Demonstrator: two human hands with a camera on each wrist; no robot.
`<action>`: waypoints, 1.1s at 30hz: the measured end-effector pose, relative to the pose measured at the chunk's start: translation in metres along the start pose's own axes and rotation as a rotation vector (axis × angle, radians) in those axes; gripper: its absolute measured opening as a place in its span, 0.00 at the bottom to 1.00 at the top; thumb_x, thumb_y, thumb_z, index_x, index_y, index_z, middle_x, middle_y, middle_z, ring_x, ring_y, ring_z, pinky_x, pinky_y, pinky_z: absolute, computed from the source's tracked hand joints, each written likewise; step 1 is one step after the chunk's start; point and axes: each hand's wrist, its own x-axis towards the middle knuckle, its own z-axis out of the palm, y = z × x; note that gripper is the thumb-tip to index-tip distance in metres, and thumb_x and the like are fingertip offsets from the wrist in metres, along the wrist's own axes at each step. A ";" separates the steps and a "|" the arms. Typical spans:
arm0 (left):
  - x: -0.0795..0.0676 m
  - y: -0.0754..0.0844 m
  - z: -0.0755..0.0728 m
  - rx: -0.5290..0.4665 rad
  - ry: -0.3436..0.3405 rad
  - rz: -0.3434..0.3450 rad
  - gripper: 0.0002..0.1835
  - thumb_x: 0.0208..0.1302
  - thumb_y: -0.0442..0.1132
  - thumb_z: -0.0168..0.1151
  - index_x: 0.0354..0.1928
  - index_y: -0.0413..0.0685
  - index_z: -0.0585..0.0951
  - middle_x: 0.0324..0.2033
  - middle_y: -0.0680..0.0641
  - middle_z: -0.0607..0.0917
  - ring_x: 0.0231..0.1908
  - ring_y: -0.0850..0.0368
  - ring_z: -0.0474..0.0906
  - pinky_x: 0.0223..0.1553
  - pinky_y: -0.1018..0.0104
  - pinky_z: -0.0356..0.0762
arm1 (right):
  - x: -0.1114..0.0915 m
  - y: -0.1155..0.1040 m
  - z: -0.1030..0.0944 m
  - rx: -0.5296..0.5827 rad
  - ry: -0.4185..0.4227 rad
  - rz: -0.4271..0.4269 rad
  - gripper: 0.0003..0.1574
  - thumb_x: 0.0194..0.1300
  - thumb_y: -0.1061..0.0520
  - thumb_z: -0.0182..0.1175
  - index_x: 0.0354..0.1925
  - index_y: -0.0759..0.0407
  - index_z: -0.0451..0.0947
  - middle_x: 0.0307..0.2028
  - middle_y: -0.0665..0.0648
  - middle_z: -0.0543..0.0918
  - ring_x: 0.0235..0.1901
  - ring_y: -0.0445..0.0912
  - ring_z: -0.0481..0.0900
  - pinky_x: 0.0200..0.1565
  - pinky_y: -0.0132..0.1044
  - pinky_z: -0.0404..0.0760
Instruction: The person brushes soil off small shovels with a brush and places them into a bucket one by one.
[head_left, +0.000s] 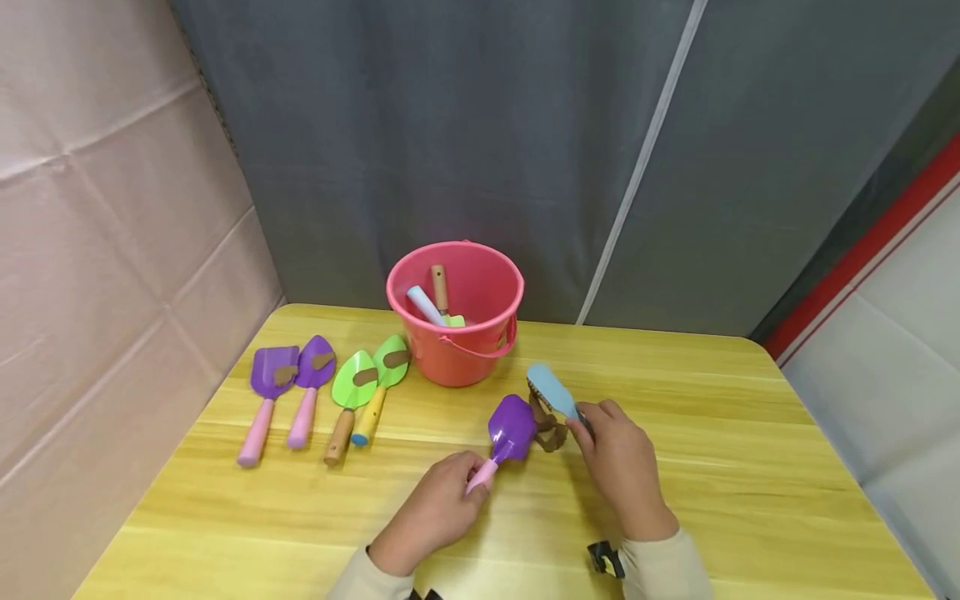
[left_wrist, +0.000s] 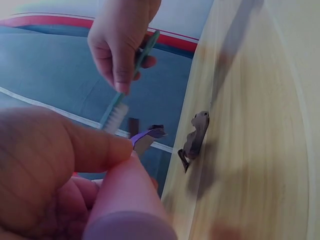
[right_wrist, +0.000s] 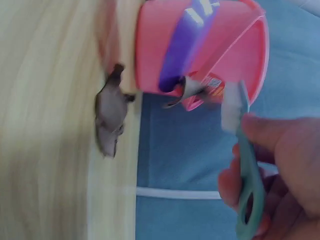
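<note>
My left hand (head_left: 444, 504) grips the pink handle of a purple toy trowel (head_left: 512, 425), its blade held over the table. In my right hand (head_left: 624, 467) is a pale blue-green brush (head_left: 551, 388) with white bristles, pinched by its handle beside the blade. A curled brown scrap (right_wrist: 192, 87) clings to the trowel's blade edge, close to the bristles. Below, a loose brown lump (left_wrist: 197, 135) lies on the tabletop; the right wrist view shows the same lump (right_wrist: 111, 110) next to the table's edge.
A red bucket (head_left: 457, 358) stands at the back, with a wooden handle (head_left: 439, 287) and a pale blue handle (head_left: 425, 305) poking up inside. To its left lie two purple tools (head_left: 274, 367) and two green trowels (head_left: 354, 385), each with a brown patch. A grey curtain (head_left: 450, 125) hangs behind.
</note>
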 end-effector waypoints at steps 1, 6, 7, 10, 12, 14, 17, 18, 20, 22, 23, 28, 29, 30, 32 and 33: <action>0.000 0.000 0.000 0.000 0.002 -0.001 0.05 0.67 0.34 0.61 0.42 0.42 0.80 0.29 0.55 0.76 0.30 0.62 0.71 0.33 0.65 0.73 | 0.000 0.000 -0.001 0.014 -0.009 -0.011 0.14 0.59 0.58 0.72 0.42 0.63 0.84 0.32 0.56 0.81 0.22 0.46 0.74 0.23 0.42 0.75; 0.001 -0.001 -0.002 -0.008 -0.011 -0.006 0.05 0.67 0.33 0.61 0.42 0.42 0.79 0.29 0.55 0.75 0.31 0.61 0.71 0.33 0.65 0.73 | 0.001 -0.006 -0.002 0.083 -0.133 -0.139 0.15 0.59 0.58 0.73 0.45 0.60 0.86 0.32 0.49 0.80 0.23 0.39 0.70 0.25 0.33 0.72; 0.002 0.000 -0.002 -0.008 -0.013 -0.006 0.05 0.67 0.33 0.61 0.42 0.42 0.79 0.29 0.55 0.75 0.31 0.61 0.71 0.33 0.65 0.73 | 0.002 -0.007 -0.002 0.090 -0.158 -0.156 0.15 0.59 0.57 0.72 0.45 0.59 0.86 0.32 0.48 0.79 0.23 0.38 0.69 0.25 0.32 0.71; 0.001 0.000 -0.004 -0.008 -0.014 -0.004 0.05 0.67 0.33 0.60 0.43 0.42 0.79 0.29 0.55 0.75 0.31 0.61 0.71 0.33 0.65 0.73 | 0.002 -0.008 -0.001 0.081 -0.188 -0.151 0.14 0.60 0.57 0.72 0.44 0.59 0.85 0.31 0.48 0.79 0.23 0.38 0.69 0.25 0.32 0.70; 0.001 -0.001 -0.004 -0.010 -0.012 0.001 0.04 0.67 0.33 0.61 0.42 0.43 0.79 0.29 0.54 0.75 0.30 0.61 0.71 0.33 0.65 0.73 | 0.002 -0.007 -0.001 0.050 -0.179 -0.096 0.13 0.60 0.57 0.71 0.44 0.60 0.85 0.31 0.50 0.79 0.22 0.39 0.68 0.25 0.34 0.70; 0.001 -0.001 -0.004 -0.020 -0.018 0.004 0.04 0.66 0.32 0.61 0.41 0.43 0.78 0.29 0.54 0.75 0.30 0.62 0.71 0.32 0.66 0.73 | 0.002 -0.006 -0.003 0.023 -0.167 -0.037 0.13 0.61 0.58 0.71 0.43 0.61 0.84 0.30 0.51 0.78 0.22 0.40 0.68 0.24 0.36 0.70; -0.001 -0.002 -0.004 -0.049 -0.035 -0.008 0.04 0.66 0.32 0.62 0.41 0.44 0.78 0.29 0.54 0.75 0.28 0.62 0.71 0.30 0.67 0.73 | 0.002 -0.006 -0.005 0.018 -0.163 -0.009 0.12 0.61 0.57 0.71 0.43 0.60 0.84 0.30 0.51 0.78 0.22 0.41 0.68 0.24 0.36 0.70; -0.001 -0.003 -0.003 -0.062 -0.041 -0.016 0.05 0.66 0.32 0.62 0.41 0.44 0.78 0.29 0.54 0.75 0.28 0.62 0.71 0.28 0.67 0.73 | 0.002 -0.006 -0.006 0.030 -0.165 -0.026 0.12 0.61 0.57 0.71 0.43 0.59 0.84 0.30 0.50 0.78 0.22 0.40 0.68 0.24 0.35 0.70; -0.002 -0.003 -0.003 -0.072 -0.047 -0.025 0.05 0.66 0.33 0.62 0.42 0.44 0.78 0.29 0.54 0.76 0.27 0.62 0.71 0.28 0.67 0.73 | 0.001 -0.008 -0.007 0.064 -0.173 -0.088 0.13 0.60 0.57 0.72 0.44 0.58 0.85 0.31 0.49 0.78 0.23 0.39 0.68 0.25 0.34 0.70; -0.002 -0.004 -0.002 -0.066 -0.047 -0.028 0.05 0.67 0.34 0.63 0.42 0.44 0.78 0.29 0.55 0.76 0.28 0.62 0.71 0.28 0.67 0.72 | 0.001 -0.010 -0.007 0.082 -0.185 -0.163 0.14 0.59 0.56 0.73 0.44 0.57 0.85 0.32 0.47 0.79 0.23 0.38 0.69 0.26 0.32 0.71; -0.002 -0.004 -0.002 -0.060 -0.047 -0.026 0.05 0.67 0.34 0.63 0.42 0.45 0.78 0.30 0.55 0.75 0.28 0.62 0.71 0.28 0.67 0.72 | 0.001 -0.011 -0.008 0.085 -0.191 -0.195 0.15 0.58 0.56 0.73 0.44 0.57 0.85 0.32 0.47 0.79 0.24 0.37 0.69 0.26 0.32 0.71; -0.001 -0.005 -0.002 -0.022 -0.046 -0.010 0.05 0.66 0.34 0.63 0.42 0.47 0.78 0.30 0.56 0.75 0.30 0.62 0.71 0.31 0.66 0.72 | 0.000 -0.012 -0.009 0.042 -0.196 -0.137 0.15 0.58 0.56 0.73 0.44 0.58 0.85 0.31 0.49 0.79 0.23 0.39 0.69 0.25 0.34 0.72; -0.001 -0.004 -0.002 -0.019 -0.046 -0.008 0.05 0.66 0.34 0.63 0.42 0.47 0.78 0.30 0.56 0.75 0.30 0.62 0.71 0.31 0.66 0.72 | 0.000 -0.011 -0.010 0.024 -0.184 -0.097 0.15 0.58 0.56 0.73 0.43 0.59 0.85 0.31 0.50 0.79 0.22 0.40 0.70 0.25 0.36 0.72; -0.002 -0.004 -0.002 -0.017 -0.046 -0.008 0.05 0.66 0.34 0.63 0.42 0.47 0.78 0.30 0.56 0.75 0.30 0.62 0.71 0.31 0.66 0.72 | 0.000 -0.010 -0.011 0.008 -0.170 -0.059 0.14 0.59 0.56 0.73 0.43 0.59 0.85 0.31 0.51 0.79 0.21 0.41 0.70 0.24 0.37 0.73; -0.002 -0.003 -0.002 -0.017 -0.041 -0.007 0.05 0.66 0.34 0.63 0.42 0.47 0.78 0.30 0.56 0.75 0.30 0.62 0.71 0.32 0.65 0.72 | 0.001 -0.008 -0.013 -0.013 -0.140 -0.009 0.14 0.59 0.56 0.72 0.43 0.61 0.84 0.31 0.54 0.80 0.21 0.43 0.71 0.22 0.40 0.73; -0.002 -0.003 -0.002 -0.018 -0.037 -0.005 0.05 0.66 0.34 0.63 0.42 0.47 0.78 0.30 0.56 0.75 0.30 0.62 0.70 0.31 0.65 0.72 | 0.002 -0.008 -0.014 -0.017 -0.133 0.001 0.14 0.60 0.56 0.72 0.43 0.61 0.84 0.32 0.55 0.80 0.21 0.43 0.72 0.22 0.41 0.73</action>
